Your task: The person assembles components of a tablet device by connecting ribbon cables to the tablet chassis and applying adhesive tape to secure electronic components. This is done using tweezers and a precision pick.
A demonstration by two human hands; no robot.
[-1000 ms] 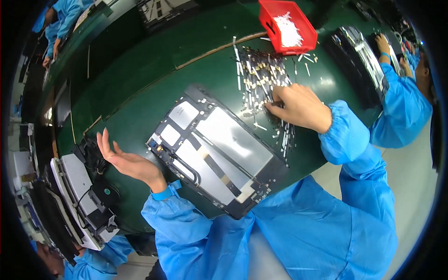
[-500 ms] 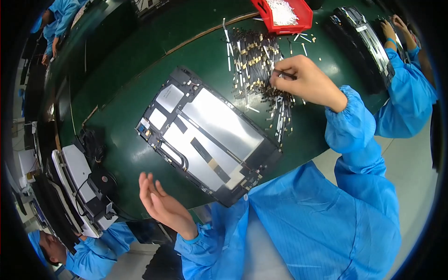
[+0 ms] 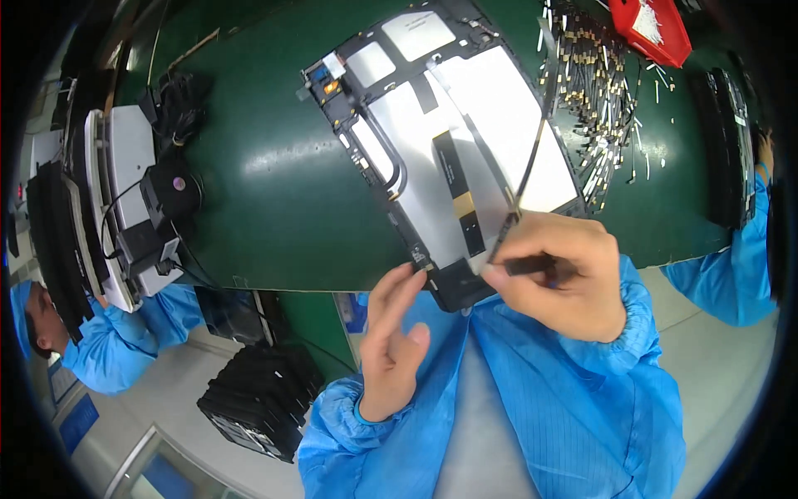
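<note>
A large opened electronic panel [image 3: 388, 121], with silver metal plates in a black frame, lies tilted on the green table in front of me. My right hand [image 3: 565, 270] is closed over its near right corner. From its fingers a long, thin dark ribbon cable [image 3: 532, 158] rises and curves across the panel towards the far side. A short dark stick-like tool [image 3: 529, 265] also shows between those fingers; its kind is unclear. My left hand [image 3: 392, 345] has its fingers stretched out, fingertips at the panel's near left edge, holding nothing.
A heap of ribbon cables [image 3: 594, 91] lies right of the panel, below a red bin [image 3: 665, 37] with white pieces. Stacked panels [image 3: 721, 150] stand farther right. At left are a black adapter [image 3: 170, 191] and white devices [image 3: 131, 150]. Co-workers sit on both sides.
My right hand has moved from the cable heap to the panel's near edge, with the long cable now stretched from it. My left hand has come to the panel's edge. The view has shifted.
</note>
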